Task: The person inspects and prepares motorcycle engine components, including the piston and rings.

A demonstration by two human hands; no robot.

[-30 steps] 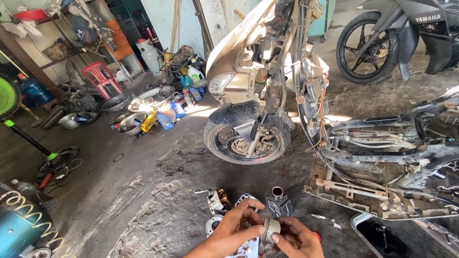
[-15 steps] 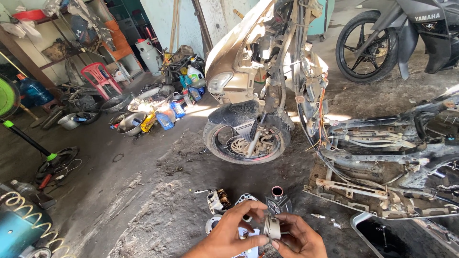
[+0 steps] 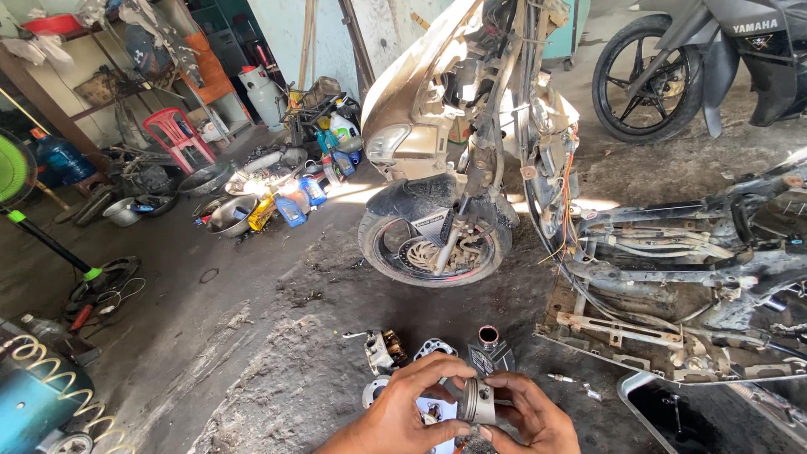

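Teardown looks well along here. The piston (image 3: 477, 402) is already out and sitting up in both hands at the bottom of the head view, so whatever it came from is open. Just below and behind it on the floor (image 3: 252, 353) are more loose engine bits: a small grey metal casting (image 3: 380, 351), a dark cylinder-shaped part with a round opening on top (image 3: 489, 346), and something pale underneath the hands that I can't make out. The stripped scooter (image 3: 458, 160) is propped up ahead with its front wheel (image 3: 435, 249) on, and a bare frame (image 3: 672, 252) lies off to the right. Nothing here shows anything going back together, so I'd guess inspection or cleaning is what's happening, with all of reassembly left.

Grip-wise: left hand (image 3: 403, 412) has its fingers curled over the top and side of the piston, thumb below, pinching it. Right hand (image 3: 530, 416) holds the other side with fingertips (image 3: 496, 382) pressed on the crown edge. So it's squarely between the 2 grips, touching both, held off the floor, ring grooves facing the camera.
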